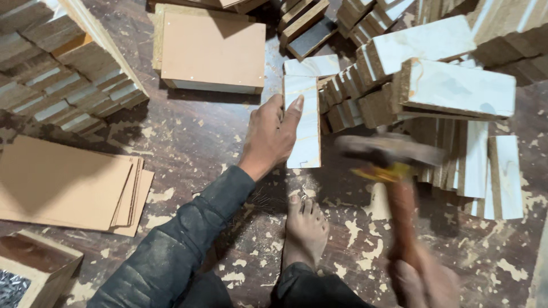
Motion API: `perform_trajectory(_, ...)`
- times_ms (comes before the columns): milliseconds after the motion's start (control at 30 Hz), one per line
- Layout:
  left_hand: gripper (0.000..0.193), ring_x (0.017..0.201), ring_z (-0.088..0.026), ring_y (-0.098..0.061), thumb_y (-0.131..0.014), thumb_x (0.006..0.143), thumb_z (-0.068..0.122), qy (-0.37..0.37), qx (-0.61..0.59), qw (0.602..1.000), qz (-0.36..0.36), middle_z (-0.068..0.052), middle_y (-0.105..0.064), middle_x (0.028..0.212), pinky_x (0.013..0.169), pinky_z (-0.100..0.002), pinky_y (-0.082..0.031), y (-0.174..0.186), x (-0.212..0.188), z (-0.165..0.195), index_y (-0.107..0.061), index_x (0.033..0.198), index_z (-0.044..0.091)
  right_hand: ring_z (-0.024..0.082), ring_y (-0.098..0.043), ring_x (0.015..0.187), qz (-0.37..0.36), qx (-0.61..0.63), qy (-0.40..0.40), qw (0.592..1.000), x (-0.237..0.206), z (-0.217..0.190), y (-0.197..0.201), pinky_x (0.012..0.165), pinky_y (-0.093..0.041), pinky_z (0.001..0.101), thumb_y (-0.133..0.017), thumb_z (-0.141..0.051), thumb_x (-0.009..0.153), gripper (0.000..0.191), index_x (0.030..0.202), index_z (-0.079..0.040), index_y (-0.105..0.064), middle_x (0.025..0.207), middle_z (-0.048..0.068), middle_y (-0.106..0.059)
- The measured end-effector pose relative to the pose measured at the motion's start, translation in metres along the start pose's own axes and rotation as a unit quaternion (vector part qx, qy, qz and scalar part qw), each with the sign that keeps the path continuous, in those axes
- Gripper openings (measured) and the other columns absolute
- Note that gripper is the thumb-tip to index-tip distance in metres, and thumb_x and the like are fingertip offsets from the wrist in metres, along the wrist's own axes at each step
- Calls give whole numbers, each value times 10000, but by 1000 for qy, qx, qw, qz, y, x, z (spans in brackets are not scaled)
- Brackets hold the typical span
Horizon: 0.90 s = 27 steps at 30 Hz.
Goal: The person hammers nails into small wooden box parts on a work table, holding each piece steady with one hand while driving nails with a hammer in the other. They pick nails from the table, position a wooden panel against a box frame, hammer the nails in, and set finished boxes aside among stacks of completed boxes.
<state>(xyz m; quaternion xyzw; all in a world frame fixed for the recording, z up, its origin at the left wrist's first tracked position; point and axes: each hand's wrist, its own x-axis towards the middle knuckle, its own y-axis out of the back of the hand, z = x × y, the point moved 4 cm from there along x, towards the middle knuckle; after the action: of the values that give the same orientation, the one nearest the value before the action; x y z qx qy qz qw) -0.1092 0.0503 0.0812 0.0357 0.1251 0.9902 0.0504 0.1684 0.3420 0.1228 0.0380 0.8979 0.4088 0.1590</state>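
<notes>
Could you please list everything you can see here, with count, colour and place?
laminated board piece: one, white-faced, upright at centre under the left hand
hammer: one, dark head, reddish handle, blurred, right of centre
cut board pieces: many, white faces with brown edges, piled upper right
flat boards: a small stack, tan, top centre
thin sheets: a stack, brown, left
floor: dark, paint-flecked
bare foot: one, bottom centre
left hand: gripping the board piece
right hand: blurred, holding the hammer handle

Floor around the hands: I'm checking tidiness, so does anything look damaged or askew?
Yes. The floor coating is flaked and patchy. Right of the board under the left hand, cut pieces lie in a tumbled heap. The right hand and hammer are blurred.
</notes>
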Motion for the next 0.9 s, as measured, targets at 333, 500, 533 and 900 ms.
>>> perform_trajectory(333, 448, 525, -126, -363, -562, 1034, 393, -2, -9, 1000, 5, -35, -413, 573, 461, -369, -304, 6, -1, 3, -516, 763, 38, 168, -588, 584, -22, -65, 19, 997, 25, -14, 1, 523, -486, 365, -484, -380, 1034, 272, 1074, -152, -626, 692, 36, -613)
perform_trajectory(500, 436, 534, -127, -420, -579, 1030, 380, 5, 8, 1000, 17, -74, -482, 580, 489, -353, -359, 12, -4, 8, -578, 833, -9, 178, -641, 592, 58, -20, 93, 994, 22, -56, 11, 541, -512, 380, -527, -368, 1017, 287, 1145, -143, -650, 686, 51, -655)
perform_trajectory(533, 409, 525, -123, -437, -579, 1017, 375, 9, 5, 1000, 18, -76, -512, 581, 486, -347, -368, 14, -4, 9, -618, 877, -7, 180, -651, 594, 6, -76, 59, 995, 29, -60, -6, 545, -518, 383, -536, -366, 1014, 293, 1159, -141, -655, 684, 54, -663)
perform_trajectory(900, 422, 560, -95, -494, -554, 1023, 404, 17, -33, 999, 11, -74, -614, 638, 506, -313, -418, 23, -4, 6, -686, 1026, 3, 203, -641, 581, -34, -95, 45, 994, 9, -33, -4, 539, -519, 375, -486, -395, 1007, 291, 1043, -180, -678, 675, 54, -659)
